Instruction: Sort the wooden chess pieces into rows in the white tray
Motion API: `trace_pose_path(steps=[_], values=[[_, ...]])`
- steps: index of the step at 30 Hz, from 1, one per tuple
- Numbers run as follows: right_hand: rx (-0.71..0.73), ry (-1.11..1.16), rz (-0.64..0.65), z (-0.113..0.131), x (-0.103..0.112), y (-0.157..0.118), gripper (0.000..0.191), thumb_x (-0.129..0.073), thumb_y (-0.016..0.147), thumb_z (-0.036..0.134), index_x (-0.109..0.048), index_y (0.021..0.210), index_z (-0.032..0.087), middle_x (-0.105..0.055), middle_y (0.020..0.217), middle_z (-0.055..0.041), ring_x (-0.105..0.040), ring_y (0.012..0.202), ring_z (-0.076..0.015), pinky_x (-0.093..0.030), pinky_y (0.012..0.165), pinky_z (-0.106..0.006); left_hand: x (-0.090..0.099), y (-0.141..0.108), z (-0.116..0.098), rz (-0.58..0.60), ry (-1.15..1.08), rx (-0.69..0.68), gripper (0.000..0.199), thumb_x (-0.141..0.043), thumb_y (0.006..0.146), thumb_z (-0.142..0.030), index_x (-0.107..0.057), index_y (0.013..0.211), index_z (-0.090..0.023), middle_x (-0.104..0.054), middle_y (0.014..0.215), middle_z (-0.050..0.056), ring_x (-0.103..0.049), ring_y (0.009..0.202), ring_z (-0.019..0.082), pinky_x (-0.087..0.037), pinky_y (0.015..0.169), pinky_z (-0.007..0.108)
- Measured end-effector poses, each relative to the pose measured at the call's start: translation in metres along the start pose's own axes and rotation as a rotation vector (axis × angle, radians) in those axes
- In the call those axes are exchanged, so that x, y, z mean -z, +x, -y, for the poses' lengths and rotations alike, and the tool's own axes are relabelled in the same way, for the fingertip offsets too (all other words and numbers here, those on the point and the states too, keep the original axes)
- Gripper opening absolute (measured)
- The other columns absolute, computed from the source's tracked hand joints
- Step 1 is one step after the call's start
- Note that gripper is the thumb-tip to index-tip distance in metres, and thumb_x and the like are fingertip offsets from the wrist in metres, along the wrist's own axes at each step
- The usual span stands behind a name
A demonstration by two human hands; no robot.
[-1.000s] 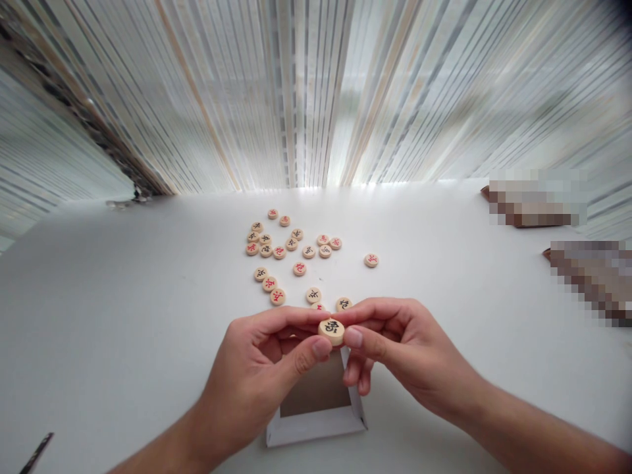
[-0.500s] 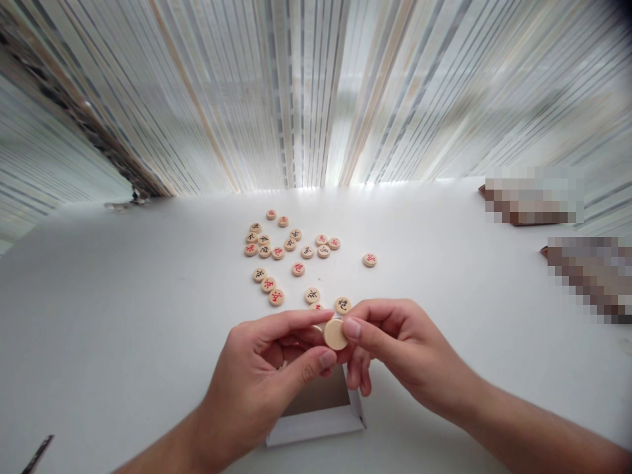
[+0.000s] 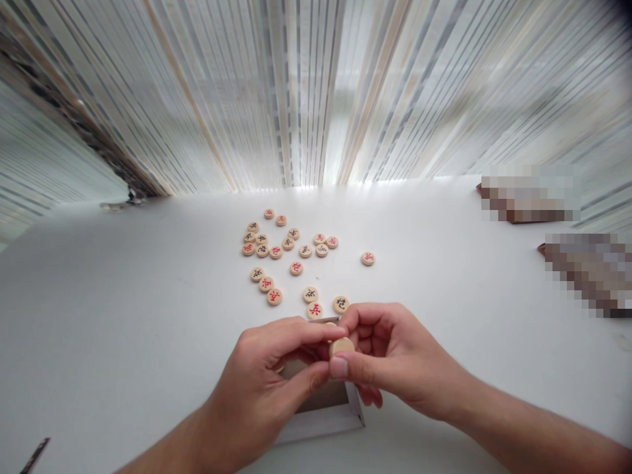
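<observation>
A plain wooden Chinese chess piece is pinched between the thumb and forefinger of my right hand, no character showing on its visible side. My left hand curls round the piece from the other side, its fingertips against it. Beneath both hands lies an open shallow white box with a brown inside, partly covered by them. Bits of other pale pieces show behind my fingers. Just beyond the box are a black-marked piece and a red-marked piece.
Several more round pieces with red or black characters lie scattered across the white table. One red-marked piece sits apart on the right. A striped curtain hangs behind. Two blurred-out objects stand far right.
My right thumb has slid left across the piece, which has tipped and shifted slightly right and down. The red-marked piece beyond the box now shows fully.
</observation>
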State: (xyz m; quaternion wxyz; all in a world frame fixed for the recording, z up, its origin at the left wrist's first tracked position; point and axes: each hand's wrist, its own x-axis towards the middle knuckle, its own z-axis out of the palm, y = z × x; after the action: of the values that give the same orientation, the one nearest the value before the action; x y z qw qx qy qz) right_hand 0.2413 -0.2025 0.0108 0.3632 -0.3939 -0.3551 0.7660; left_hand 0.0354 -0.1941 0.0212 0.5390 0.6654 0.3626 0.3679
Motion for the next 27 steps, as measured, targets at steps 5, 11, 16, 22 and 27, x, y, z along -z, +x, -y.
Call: trace_pose_path(steps=[5, 11, 16, 22, 27], values=[[0.036, 0.004, 0.026, 0.0034, -0.0013, -0.0012, 0.040, -0.097, 0.074, 0.039, -0.066, 0.076, 0.014, -0.069, 0.061, 0.0006, -0.059, 0.044, -0.0080, -0.045, 0.041, -0.016, 0.0011, 0.0036, -0.0068, 0.035, 0.085, -0.105, 0.024, -0.076, 0.094, -0.014, -0.084, 0.114, -0.025, -0.080, 0.090, 0.003, -0.074, 0.079, 0.014, -0.061, 0.078, 0.020], [0.092, 0.099, 0.112, 0.0029, 0.0005, -0.0005, 0.032, -0.089, 0.086, 0.040, -0.070, 0.081, 0.013, -0.073, 0.071, -0.0024, -0.067, 0.051, -0.0104, -0.054, 0.049, -0.020, 0.0037, 0.0035, -0.0039, 0.011, 0.014, -0.055, 0.034, -0.076, 0.095, -0.014, -0.083, 0.121, -0.034, -0.076, 0.093, 0.001, -0.073, 0.083, 0.013, -0.060, 0.080, 0.019], [0.100, 0.149, 0.155, 0.0001, 0.0034, -0.0006, 0.029, -0.083, 0.093, 0.038, -0.068, 0.086, 0.014, -0.073, 0.074, -0.0026, -0.070, 0.055, -0.0103, -0.056, 0.053, -0.019, 0.0030, 0.0012, -0.0017, 0.003, -0.018, -0.033, 0.033, -0.076, 0.094, -0.013, -0.083, 0.119, -0.033, -0.076, 0.095, 0.002, -0.074, 0.085, 0.014, -0.060, 0.083, 0.021], [0.095, 0.154, 0.151, -0.0010, 0.0026, -0.0007, 0.027, -0.088, 0.088, 0.031, -0.068, 0.090, 0.014, -0.075, 0.074, -0.0019, -0.070, 0.055, -0.0097, -0.057, 0.054, -0.018, 0.0033, 0.0002, -0.0012, -0.027, -0.041, -0.011, 0.027, -0.077, 0.095, -0.018, -0.083, 0.118, -0.031, -0.076, 0.095, 0.003, -0.075, 0.085, 0.016, -0.061, 0.082, 0.024], [0.030, 0.190, 0.149, 0.0008, -0.0005, -0.0014, 0.038, -0.099, 0.071, 0.018, -0.064, 0.086, 0.015, -0.073, 0.068, 0.0010, -0.068, 0.051, -0.0086, -0.055, 0.051, -0.015, 0.0038, 0.0028, -0.0016, -0.042, 0.047, -0.117, 0.028, -0.078, 0.095, -0.020, -0.084, 0.118, -0.034, -0.074, 0.086, -0.001, -0.071, 0.078, 0.011, -0.058, 0.079, 0.018]])
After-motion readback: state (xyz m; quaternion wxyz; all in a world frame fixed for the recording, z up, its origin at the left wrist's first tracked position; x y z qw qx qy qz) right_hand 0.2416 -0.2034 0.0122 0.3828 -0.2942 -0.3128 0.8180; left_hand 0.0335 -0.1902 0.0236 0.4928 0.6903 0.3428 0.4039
